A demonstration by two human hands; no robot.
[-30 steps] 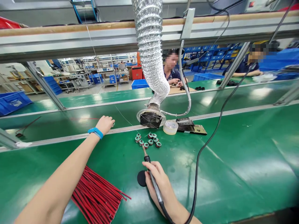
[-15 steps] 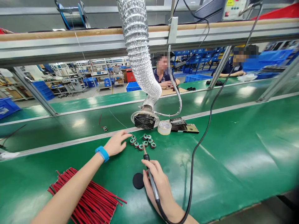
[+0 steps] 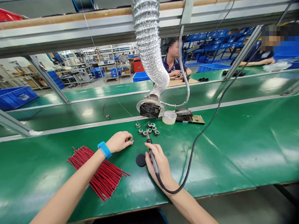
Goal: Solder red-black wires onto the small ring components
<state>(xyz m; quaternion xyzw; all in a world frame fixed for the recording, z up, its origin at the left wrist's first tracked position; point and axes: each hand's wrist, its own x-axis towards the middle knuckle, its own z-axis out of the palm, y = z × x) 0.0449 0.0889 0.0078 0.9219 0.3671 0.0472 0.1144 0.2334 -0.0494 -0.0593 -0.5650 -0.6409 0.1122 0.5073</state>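
My left hand [image 3: 119, 141], with a blue wristband, pinches a small round circuit board [image 3: 131, 139] between thumb and fingers, left of the group. In my right hand [image 3: 160, 160] is a soldering iron [image 3: 153, 158], held like a pen with its tip pointing away from me. That tip is close to several more round circuit boards [image 3: 149, 131] on the green table; I cannot tell whether it touches one. A black round pad [image 3: 140, 160] lies just left of my right hand. Under my left forearm spreads a bundle of red and black wires [image 3: 100, 174].
A fan [image 3: 149, 110] on a silver duct [image 3: 149, 40] hangs over the table. Beside it are a tape roll [image 3: 169, 117] and a dark metal holder [image 3: 189, 116]. The iron's black cable [image 3: 198, 140] loops at the right. Two people sit across the line.
My left hand has taken a circuit board from the group and drawn it left and toward me. The soldering iron stays in my right hand. The camera view has shifted.
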